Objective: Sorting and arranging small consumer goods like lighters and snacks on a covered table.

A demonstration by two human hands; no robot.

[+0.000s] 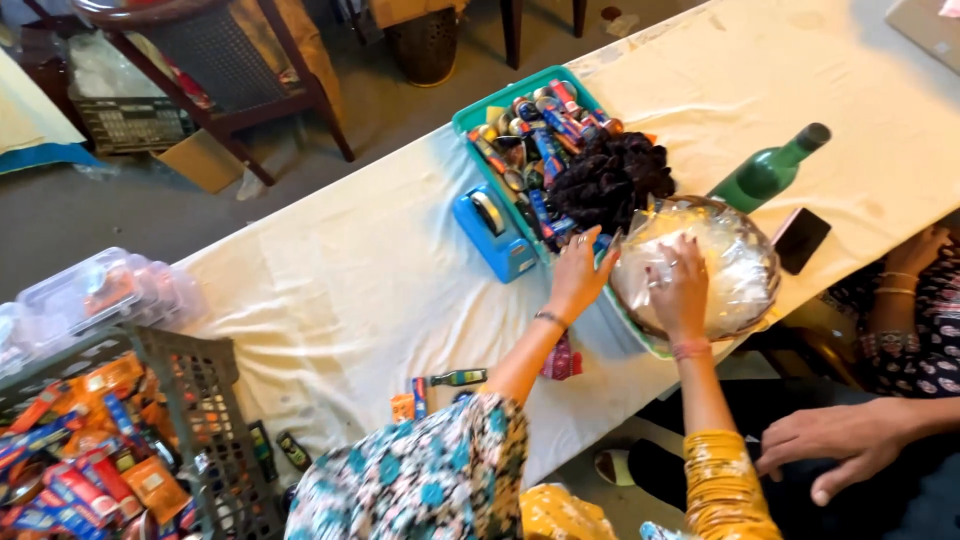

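Grey concrete floor (110,230) seen at upper left, long table covered by a cream cloth (370,280), dark wooden chair (215,70) set beyond it, woven bin (425,45) nearby, cardboard box (200,160) laid beside the chair, soft daylight

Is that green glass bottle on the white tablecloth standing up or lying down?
Lying down. The green glass bottle rests on its side on the white tablecloth, its dark-capped neck pointing toward the upper right.
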